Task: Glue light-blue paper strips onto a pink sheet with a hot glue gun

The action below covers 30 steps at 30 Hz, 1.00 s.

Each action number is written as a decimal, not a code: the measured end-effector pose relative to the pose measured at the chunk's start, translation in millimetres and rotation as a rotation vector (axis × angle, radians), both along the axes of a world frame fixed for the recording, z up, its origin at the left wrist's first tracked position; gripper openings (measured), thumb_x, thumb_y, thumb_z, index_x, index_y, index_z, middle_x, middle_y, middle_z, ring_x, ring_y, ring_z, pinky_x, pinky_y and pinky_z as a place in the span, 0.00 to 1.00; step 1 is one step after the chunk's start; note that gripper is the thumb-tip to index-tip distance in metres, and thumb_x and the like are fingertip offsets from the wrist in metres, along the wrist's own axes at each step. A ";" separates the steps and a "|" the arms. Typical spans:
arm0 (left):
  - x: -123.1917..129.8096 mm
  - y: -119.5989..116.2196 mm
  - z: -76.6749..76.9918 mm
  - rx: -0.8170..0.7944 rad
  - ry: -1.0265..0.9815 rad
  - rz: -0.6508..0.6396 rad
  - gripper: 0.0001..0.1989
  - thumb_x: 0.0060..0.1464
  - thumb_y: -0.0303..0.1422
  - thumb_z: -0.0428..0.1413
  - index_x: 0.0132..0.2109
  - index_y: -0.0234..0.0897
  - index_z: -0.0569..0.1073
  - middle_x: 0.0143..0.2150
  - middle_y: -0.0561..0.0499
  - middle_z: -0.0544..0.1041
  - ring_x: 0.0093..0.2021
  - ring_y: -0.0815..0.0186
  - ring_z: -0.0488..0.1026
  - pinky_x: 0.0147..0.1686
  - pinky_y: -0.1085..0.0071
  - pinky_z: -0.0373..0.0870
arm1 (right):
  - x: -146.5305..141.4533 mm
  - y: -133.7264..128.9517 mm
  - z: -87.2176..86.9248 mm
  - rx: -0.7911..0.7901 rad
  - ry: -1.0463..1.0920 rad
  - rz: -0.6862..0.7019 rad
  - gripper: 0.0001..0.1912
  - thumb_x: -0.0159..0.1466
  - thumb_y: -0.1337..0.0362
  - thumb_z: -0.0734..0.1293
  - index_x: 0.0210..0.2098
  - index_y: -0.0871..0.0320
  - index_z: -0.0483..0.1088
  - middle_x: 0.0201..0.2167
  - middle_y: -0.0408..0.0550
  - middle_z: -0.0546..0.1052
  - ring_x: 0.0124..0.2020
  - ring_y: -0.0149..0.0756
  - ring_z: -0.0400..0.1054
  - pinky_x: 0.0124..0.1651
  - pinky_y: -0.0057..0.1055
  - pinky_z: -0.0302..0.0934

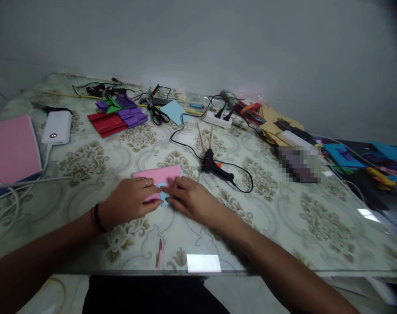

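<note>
A pink paper (164, 174) with a light blue underside or piece (164, 198) lies on the patterned table. My left hand (129, 200), with a ring and a dark wristband, presses on its left part with fingers bent and close together. From the right, my right hand (193, 198) pinches and presses the paper around the blue area, its fingertips nearly touching those of my left hand. Fingers cover part of the paper. Beyond my right hand lies a black glue gun (214, 166) with its cord looped beside it.
Behind are scissors (156, 113), red folded paper (108, 124), purple paper (133, 117), a light blue sheet (175, 111) and a power strip (218, 118). A white power bank (57, 127) and pink sheet (13, 150) lie left. A pink scrap (160, 254) is near the table's front edge (136, 272).
</note>
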State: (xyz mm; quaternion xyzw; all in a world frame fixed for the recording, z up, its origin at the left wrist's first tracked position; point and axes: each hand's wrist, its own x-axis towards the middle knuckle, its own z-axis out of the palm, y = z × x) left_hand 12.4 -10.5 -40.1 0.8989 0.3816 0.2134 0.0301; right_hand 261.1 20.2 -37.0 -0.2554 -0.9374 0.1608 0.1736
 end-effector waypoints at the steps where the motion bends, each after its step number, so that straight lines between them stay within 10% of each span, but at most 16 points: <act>1: -0.1 -0.3 0.4 -0.010 0.006 0.010 0.10 0.65 0.37 0.61 0.49 0.37 0.80 0.40 0.48 0.82 0.40 0.58 0.80 0.36 0.62 0.72 | 0.3 -0.1 0.4 -0.002 -0.001 0.001 0.17 0.74 0.63 0.66 0.58 0.63 0.76 0.43 0.56 0.76 0.43 0.44 0.70 0.50 0.42 0.70; 30: -6.3 1.5 0.6 -0.102 0.096 -0.053 0.15 0.65 0.42 0.61 0.52 0.38 0.78 0.48 0.45 0.83 0.47 0.54 0.80 0.46 0.59 0.75 | 3.0 4.0 -6.9 -0.022 0.033 -0.015 0.24 0.68 0.59 0.73 0.60 0.62 0.71 0.51 0.61 0.79 0.54 0.52 0.73 0.57 0.50 0.70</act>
